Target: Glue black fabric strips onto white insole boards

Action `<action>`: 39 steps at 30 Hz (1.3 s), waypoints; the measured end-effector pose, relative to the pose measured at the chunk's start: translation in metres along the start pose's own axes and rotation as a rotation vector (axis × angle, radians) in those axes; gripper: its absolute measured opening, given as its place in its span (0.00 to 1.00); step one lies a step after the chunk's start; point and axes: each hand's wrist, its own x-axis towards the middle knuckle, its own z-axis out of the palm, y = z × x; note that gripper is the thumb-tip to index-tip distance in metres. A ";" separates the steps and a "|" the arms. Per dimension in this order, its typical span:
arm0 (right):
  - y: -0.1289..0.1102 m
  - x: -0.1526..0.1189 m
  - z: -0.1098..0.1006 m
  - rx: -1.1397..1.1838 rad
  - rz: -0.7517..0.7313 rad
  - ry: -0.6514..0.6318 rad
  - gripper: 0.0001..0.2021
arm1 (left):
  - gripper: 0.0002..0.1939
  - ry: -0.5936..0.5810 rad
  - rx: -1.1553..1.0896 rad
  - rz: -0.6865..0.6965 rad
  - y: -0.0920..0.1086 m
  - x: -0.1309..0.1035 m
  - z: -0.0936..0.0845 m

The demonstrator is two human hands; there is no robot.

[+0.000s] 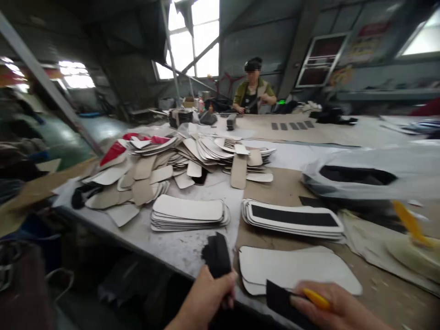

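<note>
My left hand (pixel 210 293) is closed around a bundle of black strips (pixel 217 254) at the table's front edge. In my right hand (pixel 330 300), blurred by motion, are a single black strip (pixel 280 298) and a tool with a yellow handle (pixel 316 299), whose working end is hidden. Just beyond that hand lie white rounded panels (pixel 295 266), overlapping. Behind them, a stack of white panels (pixel 247 211) has a black strip (pixel 292 215) lying along its top piece. Left of it is another neat stack of white panels (pixel 187 208), without a strip on top.
A loose heap of white and beige pieces (pixel 142 167) covers the left back. At right are a clear plastic bag (pixel 350 183) with black material inside and a yellow tool (pixel 410 224) on a pale, shallow thing. A co-worker (pixel 254 91) stands across the far table.
</note>
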 end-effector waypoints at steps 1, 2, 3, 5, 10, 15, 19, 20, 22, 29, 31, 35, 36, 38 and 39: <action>-0.004 -0.003 -0.007 0.023 0.040 -0.020 0.20 | 0.18 0.039 0.004 0.008 0.000 0.005 -0.001; -0.008 -0.002 -0.014 0.054 0.053 -0.022 0.19 | 0.17 0.064 0.006 0.009 0.000 0.011 -0.001; -0.014 0.003 -0.019 0.095 0.059 -0.034 0.17 | 0.15 0.080 0.007 0.005 0.000 0.016 -0.002; -0.022 0.018 -0.025 0.162 0.045 -0.057 0.14 | 0.14 0.081 0.016 -0.006 0.001 0.025 -0.002; -0.016 0.062 -0.017 0.083 0.128 -0.099 0.12 | 0.14 0.055 0.085 -0.015 -0.001 0.041 0.005; -0.002 0.081 -0.006 0.000 0.215 -0.069 0.12 | 0.12 0.000 0.134 -0.054 0.003 0.046 0.010; -0.001 0.081 -0.004 -0.051 0.243 -0.039 0.11 | 0.18 -0.047 0.168 -0.085 0.009 0.046 0.013; -0.001 0.081 -0.004 -0.064 0.243 -0.033 0.10 | 0.20 -0.048 0.178 -0.096 0.009 0.047 0.014; 0.001 0.081 -0.003 -0.088 0.236 -0.029 0.10 | 0.21 -0.041 0.204 -0.118 0.007 0.050 0.015; -0.004 0.079 -0.003 -0.185 0.242 -0.043 0.10 | 0.13 0.005 0.325 -0.170 -0.005 0.061 0.020; -0.007 0.072 -0.008 -0.201 0.245 -0.052 0.09 | 0.13 -0.005 0.326 -0.165 -0.003 0.062 0.019; -0.002 0.038 -0.031 -0.230 0.277 -0.034 0.09 | 0.13 -0.013 0.336 -0.178 0.005 0.062 0.010; 0.003 0.028 -0.038 -0.220 0.294 -0.018 0.09 | 0.13 -0.016 0.346 -0.178 0.007 0.062 0.006; 0.015 0.007 -0.053 -0.139 0.311 0.012 0.09 | 0.15 -0.027 0.371 -0.171 0.011 0.062 -0.002; 0.021 -0.002 -0.058 -0.072 0.306 0.029 0.09 | 0.16 -0.037 0.384 -0.163 0.013 0.062 -0.005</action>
